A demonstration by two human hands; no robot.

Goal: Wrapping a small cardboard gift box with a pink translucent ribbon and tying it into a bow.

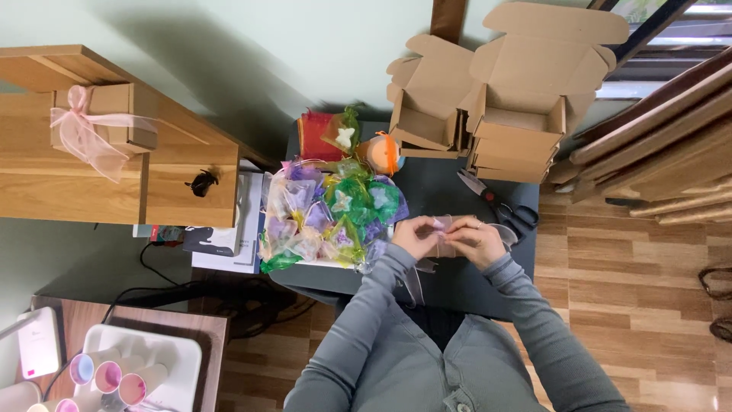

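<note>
Both my hands meet over the near middle of a small dark table [442, 191]. My left hand [416, 235] and my right hand [474, 241] pinch a pale pink ribbon [442, 223] between them, and it runs around a small brown box [448, 249] that my fingers mostly hide. A loose tail of ribbon [414, 284] hangs down over the table's near edge. Grey sleeves cover both arms.
A heap of sheer coloured gift pouches [332, 214] lies left of my hands. Black scissors [499, 206] rest to the right. Open cardboard boxes [503, 99] stand at the table's far side. A wooden desk [46, 175] carries a ribbon-tied box [103, 114]. A tray of spools [126, 370] sits lower left.
</note>
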